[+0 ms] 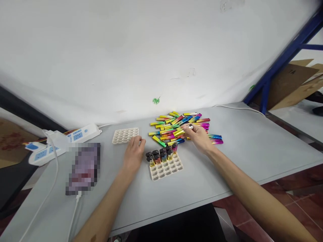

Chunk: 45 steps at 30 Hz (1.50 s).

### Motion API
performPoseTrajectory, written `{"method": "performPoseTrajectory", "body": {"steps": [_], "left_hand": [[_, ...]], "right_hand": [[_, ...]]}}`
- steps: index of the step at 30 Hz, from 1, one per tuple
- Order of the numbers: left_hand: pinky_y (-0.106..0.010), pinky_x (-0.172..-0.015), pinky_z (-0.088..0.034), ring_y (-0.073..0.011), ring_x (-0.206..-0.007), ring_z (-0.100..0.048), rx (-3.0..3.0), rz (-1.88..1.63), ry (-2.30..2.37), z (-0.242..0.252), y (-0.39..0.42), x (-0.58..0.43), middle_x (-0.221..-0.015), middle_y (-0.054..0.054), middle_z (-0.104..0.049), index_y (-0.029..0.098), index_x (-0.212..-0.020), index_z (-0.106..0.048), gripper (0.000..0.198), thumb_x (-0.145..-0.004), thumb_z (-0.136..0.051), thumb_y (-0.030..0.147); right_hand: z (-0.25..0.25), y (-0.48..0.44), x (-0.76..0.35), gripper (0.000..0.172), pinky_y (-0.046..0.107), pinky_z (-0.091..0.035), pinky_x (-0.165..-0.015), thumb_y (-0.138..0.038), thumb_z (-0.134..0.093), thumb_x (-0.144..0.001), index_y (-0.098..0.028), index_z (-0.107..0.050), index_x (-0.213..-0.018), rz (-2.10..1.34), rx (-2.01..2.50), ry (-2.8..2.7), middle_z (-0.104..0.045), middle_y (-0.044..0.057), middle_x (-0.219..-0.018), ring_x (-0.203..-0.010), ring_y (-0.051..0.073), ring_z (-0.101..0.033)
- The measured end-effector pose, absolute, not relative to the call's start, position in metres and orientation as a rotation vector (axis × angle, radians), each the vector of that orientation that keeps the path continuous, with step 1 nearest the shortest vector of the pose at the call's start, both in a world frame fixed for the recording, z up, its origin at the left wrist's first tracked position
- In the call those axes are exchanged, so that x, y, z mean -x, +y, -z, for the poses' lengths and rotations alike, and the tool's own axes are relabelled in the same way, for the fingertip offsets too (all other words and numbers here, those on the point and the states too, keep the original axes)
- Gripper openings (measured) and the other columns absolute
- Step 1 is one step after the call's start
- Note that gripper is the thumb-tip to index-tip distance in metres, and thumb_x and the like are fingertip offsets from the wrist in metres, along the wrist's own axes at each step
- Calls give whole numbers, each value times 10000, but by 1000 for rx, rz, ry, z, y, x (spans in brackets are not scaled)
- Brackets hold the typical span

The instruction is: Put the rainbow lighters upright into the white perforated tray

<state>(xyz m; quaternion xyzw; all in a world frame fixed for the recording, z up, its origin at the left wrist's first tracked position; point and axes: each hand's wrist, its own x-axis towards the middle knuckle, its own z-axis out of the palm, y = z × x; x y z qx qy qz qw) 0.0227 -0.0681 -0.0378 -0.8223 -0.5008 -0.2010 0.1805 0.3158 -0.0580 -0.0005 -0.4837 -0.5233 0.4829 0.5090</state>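
Note:
My right hand [200, 138] is closed around a shiny yellow lighter [178, 132] with a silvery end, held over a pile of metallic rainbow-coloured lighters [171, 127]. My left hand [133, 153] rests on the table with its fingers curled in, and nothing shows in them. Just right of it stands a cream tray [154, 177] with rows of holes. Several lighters with black tops [164, 156] stand upright in the tray's far rows, while the nearer holes show bare. Beyond my left fingers lies a second cream tray [121, 136].
At the left, a white power strip [84, 132] and a blurred-out purple device [84, 168] with a white cable [73, 215] lie on the grey table [264, 144]. The white wall [156, 67] bounds the back. Cardboard boxes [290, 80] stand beyond a blue frame [266, 90] at right.

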Motion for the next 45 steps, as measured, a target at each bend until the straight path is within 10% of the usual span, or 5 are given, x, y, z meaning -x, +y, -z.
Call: {"method": "performPoseTrajectory", "body": {"steps": [7,17,27,38,45], "left_hand": [[-374,-815,-494,-256,-926,-512,2283,649,-1407,40,-67,-21,-1025,-111,-578,191,-961,-614,399,-776,-413,-100],[-396,-874,-475,-250,-942,-500,2211,761,-1488,46,-66,-14,-1057,-122,-556,177,-1040,-630,356,-844,-420,-33],[-464,-933,-442,-331,-1096,-530,2101,701,-1678,40,-59,-21,-1167,-174,-617,149,-1052,-678,238,-910,-496,207],[-447,-943,-455,-325,-1082,-571,2095,603,-1785,40,-58,-22,-1129,-166,-661,129,-1090,-668,287,-922,-466,244],[-447,-928,-460,-322,-1062,-580,2088,596,-1774,42,-56,-21,-1112,-159,-666,139,-1098,-668,292,-921,-472,264]], "right_hand": [[9,-69,-303,554,327,-560,-669,-512,-854,-630,-214,-551,-986,-1204,1239,-1132,-681,-20,-673,-636,196,-696],[8,-78,-308,598,285,-522,-480,-552,-567,-909,-270,-425,-1417,-1119,1193,-1215,-555,-31,-714,-601,161,-570],[8,-79,-309,396,247,-406,-493,-587,-494,-929,-221,-504,-778,-1089,1230,-1236,-473,-32,-654,-548,119,-446],[3,-87,-310,487,259,-345,-526,-657,-359,-969,-221,-545,-858,-983,1268,-1425,-478,-33,-638,-532,117,-416],[5,-86,-306,606,259,-134,-439,-737,-376,-910,-216,-460,-611,-1402,1179,-1114,-196,-72,-500,-437,89,-148]]}}
